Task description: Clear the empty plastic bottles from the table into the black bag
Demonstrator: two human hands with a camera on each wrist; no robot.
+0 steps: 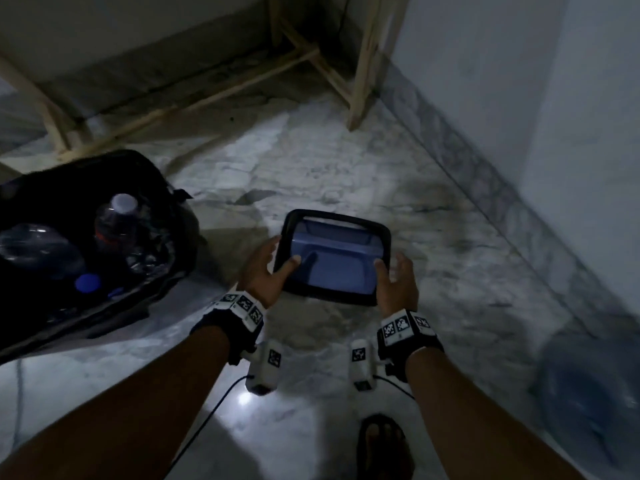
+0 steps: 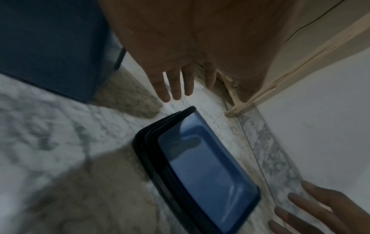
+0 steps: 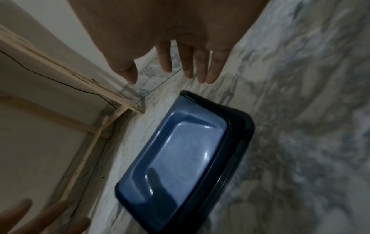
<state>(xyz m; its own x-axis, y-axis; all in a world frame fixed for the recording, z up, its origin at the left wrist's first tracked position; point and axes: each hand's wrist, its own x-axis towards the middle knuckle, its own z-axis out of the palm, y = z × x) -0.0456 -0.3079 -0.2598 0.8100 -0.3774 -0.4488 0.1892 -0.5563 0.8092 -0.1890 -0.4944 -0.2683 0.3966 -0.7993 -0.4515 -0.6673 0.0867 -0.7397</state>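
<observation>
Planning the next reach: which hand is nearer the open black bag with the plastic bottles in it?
Left. The left hand is at the blue tray's left edge, on the black bag's side; the right hand is at the tray's far edge.

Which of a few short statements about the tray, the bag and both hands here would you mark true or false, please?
1. The blue tray lies on the marble floor. True.
2. The black bag holds no bottles. False: a clear bottle and others lie inside it.
3. The left hand grips a bottle. False: its fingers are spread and hold nothing.
4. The right hand is open beside the tray. True.
5. A wooden frame stands beyond the tray. True.
</observation>
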